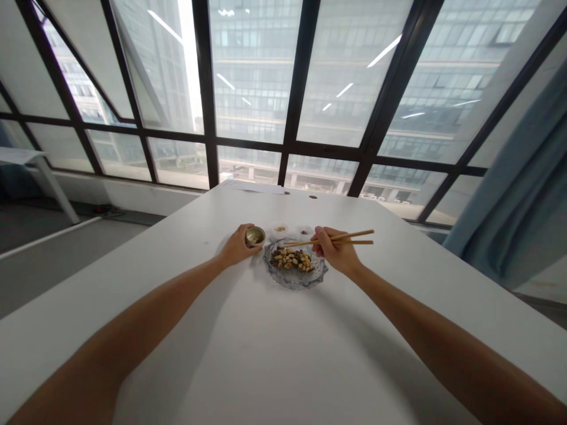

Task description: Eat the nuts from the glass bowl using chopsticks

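Observation:
My left hand point(238, 245) is wrapped round a small round cup point(255, 237), tilted so that its inside faces me; a few pale bits lie in it. Between the fingers of my right hand point(335, 249) is a pair of wooden chopsticks point(361, 237), tips pointing left over the far part of a glass dish. This clear dish point(296, 283) with a scalloped rim stands between my hands. It holds a heap of mixed nuts or seeds point(291, 260), some pale and some dark. Whether the chopstick tips grip anything is too small to tell.
Behind the dish stand two small whitish containers, the left one point(279, 230) with yellowish bits, the right one point(304, 231) with dark bits. Papers point(254, 187) lie at the far edge of the white table point(283, 354). Windows rise beyond; a blue curtain point(514, 195) hangs at right.

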The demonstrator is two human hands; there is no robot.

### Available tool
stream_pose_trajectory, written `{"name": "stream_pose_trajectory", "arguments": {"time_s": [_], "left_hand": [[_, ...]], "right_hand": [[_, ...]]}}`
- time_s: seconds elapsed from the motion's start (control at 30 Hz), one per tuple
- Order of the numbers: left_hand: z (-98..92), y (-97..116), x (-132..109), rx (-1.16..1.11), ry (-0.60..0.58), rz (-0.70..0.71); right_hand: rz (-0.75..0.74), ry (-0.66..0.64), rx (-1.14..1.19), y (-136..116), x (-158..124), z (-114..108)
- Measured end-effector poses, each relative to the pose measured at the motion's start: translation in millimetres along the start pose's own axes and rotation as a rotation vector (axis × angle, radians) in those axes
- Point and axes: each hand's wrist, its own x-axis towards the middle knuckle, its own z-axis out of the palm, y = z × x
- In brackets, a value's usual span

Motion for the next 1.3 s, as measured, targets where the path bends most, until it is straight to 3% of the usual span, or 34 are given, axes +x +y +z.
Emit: {"name": "stream_pose_trajectory", "arguments": {"time_s": [0.2, 0.37, 0.47, 0.7, 1.03, 1.3], "left_hand": [[0.5, 0, 0, -0.004, -0.003, -0.005], [1.0, 0, 1, 0.005, -0.005, 0.001], [2.0, -1, 1, 0.007, -0.013, -0.004], [3.3, -2, 1, 0.014, -0.005, -0.047], [3.1, -6, 1, 0.011, 0.013, -0.088], [4.1, -4, 1, 0.021, -0.018, -0.131]], "right_hand": [[-0.094, -0.174, -0.250, -2, -4, -3], [-0.093, -0.200, -0.261, 4, 1, 1], [-0.052, -0.151, -0.177, 10, 0, -1], [0.125, 0.131, 0.166, 14, -7, -11], [0.211, 0.206, 0.268, 25, -16, -24], [0.133, 0.343, 0.272, 47, -45, -18]]}}
